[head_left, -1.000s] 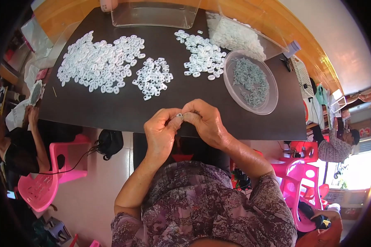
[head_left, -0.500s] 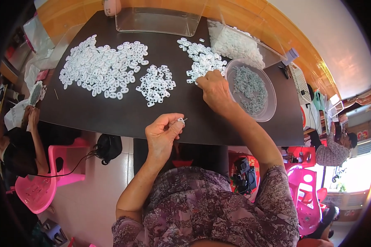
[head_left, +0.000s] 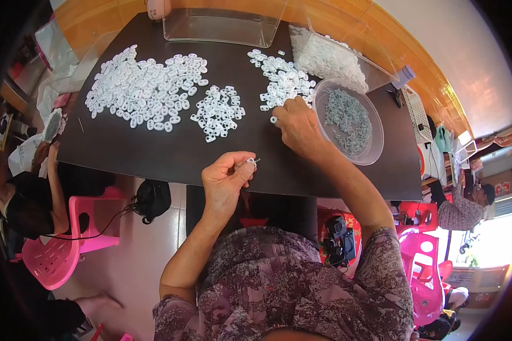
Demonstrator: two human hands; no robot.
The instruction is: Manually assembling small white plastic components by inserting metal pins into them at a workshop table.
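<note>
Piece [head_left: 252, 161] (white) pinched in left hand [head_left: 224, 177] could drop if pressure slackens. Right hand [head_left: 298, 124] touches another piece [head_left: 273, 120], grip unclear.

Daylight glares through the window [head_left: 495, 241] at the lower right, burnt out to white. The panelling [head_left: 432, 79] throws back bright highlights; the floor [head_left: 136, 244] has a soft sheen. The table [head_left: 148, 162] is evenly lit, though the white pieces [head_left: 148, 85] verge on washed out and the grey bits [head_left: 350, 122] blend together. The far left is dim. Fisheye distortion bows the table's edges, and black fills the corners.
</note>
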